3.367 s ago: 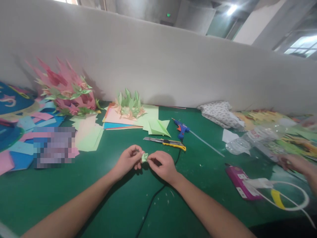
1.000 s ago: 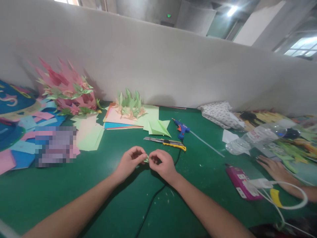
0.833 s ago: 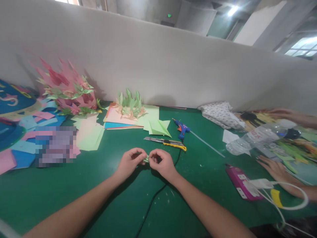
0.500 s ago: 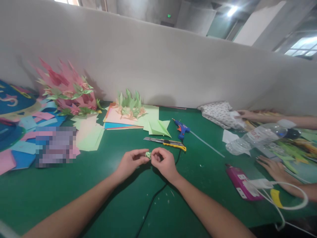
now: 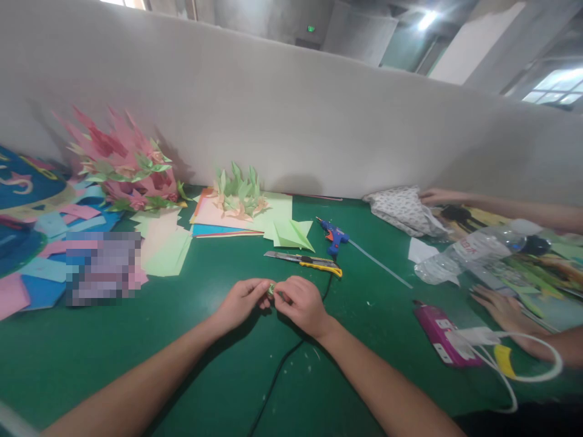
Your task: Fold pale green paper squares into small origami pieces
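My left hand [image 5: 239,300] and my right hand [image 5: 300,301] meet over the green table [image 5: 191,340]. Both pinch a small folded piece of light green paper [image 5: 271,289] between their fingertips; most of it is hidden by the fingers. A yellow utility knife [image 5: 304,261] lies just beyond my hands, and a blue glue gun [image 5: 333,235] with a clear glue stick lies behind it. A folded green paper shape [image 5: 291,234] rests left of the glue gun.
Coloured paper sheets [image 5: 164,246] and pink and green paper flowers [image 5: 121,164] crowd the left. Another person's hands [image 5: 501,306] work at the right, near a plastic bottle [image 5: 473,249], a patterned cloth [image 5: 405,209] and a pink power strip [image 5: 439,334]. A black cord [image 5: 277,370] runs toward me.
My hands have closed tighter round the green paper and sunk slightly toward the table. The other person's far hand has reached left to the patterned cloth.
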{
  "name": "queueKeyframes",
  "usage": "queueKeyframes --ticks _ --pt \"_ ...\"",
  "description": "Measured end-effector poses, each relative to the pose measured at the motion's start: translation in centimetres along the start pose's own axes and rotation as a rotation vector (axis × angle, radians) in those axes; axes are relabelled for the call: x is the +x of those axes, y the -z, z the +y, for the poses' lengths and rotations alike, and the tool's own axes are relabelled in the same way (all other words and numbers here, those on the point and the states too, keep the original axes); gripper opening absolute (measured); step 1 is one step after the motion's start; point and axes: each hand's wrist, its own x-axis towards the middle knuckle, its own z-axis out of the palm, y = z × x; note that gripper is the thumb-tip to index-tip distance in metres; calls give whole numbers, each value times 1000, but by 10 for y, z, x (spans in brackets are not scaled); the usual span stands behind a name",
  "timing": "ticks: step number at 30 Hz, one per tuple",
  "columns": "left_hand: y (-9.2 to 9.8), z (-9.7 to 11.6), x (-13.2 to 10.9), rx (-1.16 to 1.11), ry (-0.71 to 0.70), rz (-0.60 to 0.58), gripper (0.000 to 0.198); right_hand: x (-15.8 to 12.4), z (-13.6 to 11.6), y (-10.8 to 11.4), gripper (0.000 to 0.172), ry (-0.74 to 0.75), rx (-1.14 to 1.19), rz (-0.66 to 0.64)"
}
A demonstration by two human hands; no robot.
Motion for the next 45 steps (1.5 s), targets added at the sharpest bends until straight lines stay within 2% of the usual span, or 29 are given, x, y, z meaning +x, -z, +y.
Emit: queueKeyframes --ticks 3,6,9,14,17,22,26,33,41,45 --pt "-2 2 -1 34 -30 9 37 0 -2 -1 17 -2 10 -21" --pt "-3 2 -1 21 -31 80 34 0 -3 -4 11 -166 120 21" --pt "-2 0 0 -18 25 73 37 0 -4 -7 10 -292 205 74" --pt "-2 -2 1 -81 78 41 34 1 -7 -6 11 -287 200 92" --pt "-4 -3 1 -173 69 88 32 1 -8 -6 10 -323 261 106" --pt "-6 -3 0 -176 36 166 29 0 -4 -12 7 -432 395 118" --pt "-5 -4 0 -219 47 185 29 0 0 -16 5 -494 482 107" --pt "-6 -1 -1 -155 32 210 29 0 -2 -12 5 -489 453 123" --pt "-2 -1 -3 -127 52 110 39 1 -6 -5 6 -436 390 203" --pt "0 -3 0 -162 68 55 37 0 -6 -4 9 -342 296 181"
